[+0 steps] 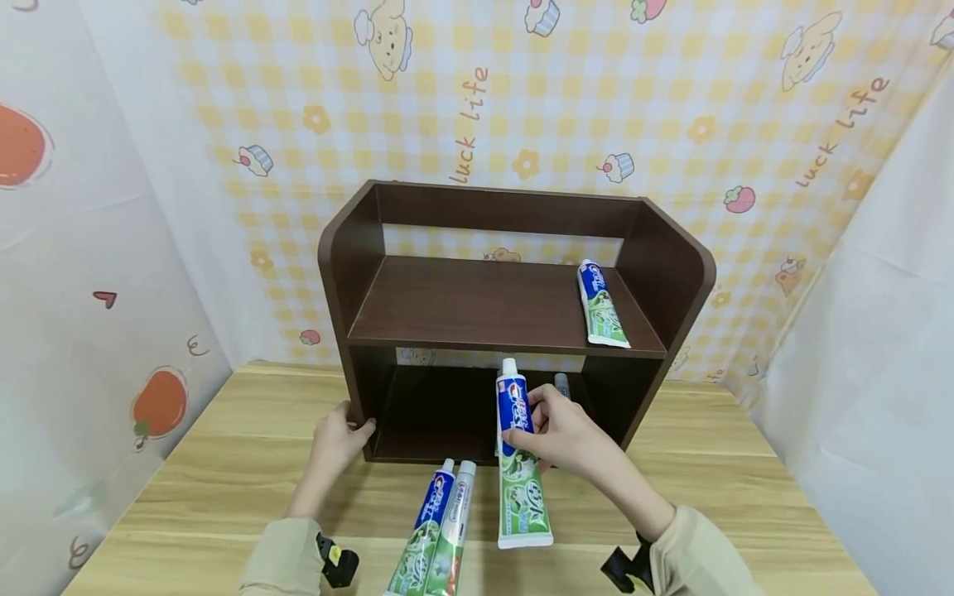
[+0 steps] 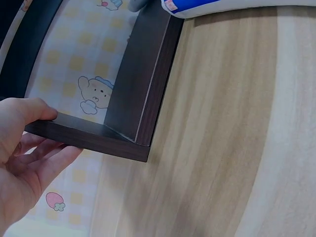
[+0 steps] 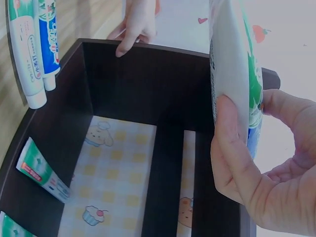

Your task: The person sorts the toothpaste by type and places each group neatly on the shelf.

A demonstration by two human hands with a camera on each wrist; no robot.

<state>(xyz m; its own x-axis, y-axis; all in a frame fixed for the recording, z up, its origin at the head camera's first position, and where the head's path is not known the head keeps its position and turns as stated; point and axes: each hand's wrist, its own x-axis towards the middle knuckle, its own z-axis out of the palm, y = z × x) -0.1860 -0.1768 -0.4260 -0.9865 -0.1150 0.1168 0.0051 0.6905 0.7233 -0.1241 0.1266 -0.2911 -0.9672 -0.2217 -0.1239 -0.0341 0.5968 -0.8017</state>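
Fingers of the right hand (image 1: 562, 432) pinch one held tube (image 1: 524, 497) of toothpaste before the brown rack (image 1: 671, 265), at 6 o'clock. Two table tubes (image 1: 423, 530) lie side by side at 7. The left hand (image 1: 339, 434) holds the rack's edge at 8. Two lower tubes (image 3: 44, 170) sit inside, toward 5. One upper tube (image 1: 604, 306) lies on top at 3, with room toward 9.

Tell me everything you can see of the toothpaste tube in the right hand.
The toothpaste tube looks glossy and plastic, printed blue near its white cap and green toward its flat white end seam, with Crest lettering; the right wrist view shows a white area on its back. The cap is on. The tube points cap-first toward the dark shelf, apparently raised off the table. The right hand pinches it around mid-length between thumb and fingers.
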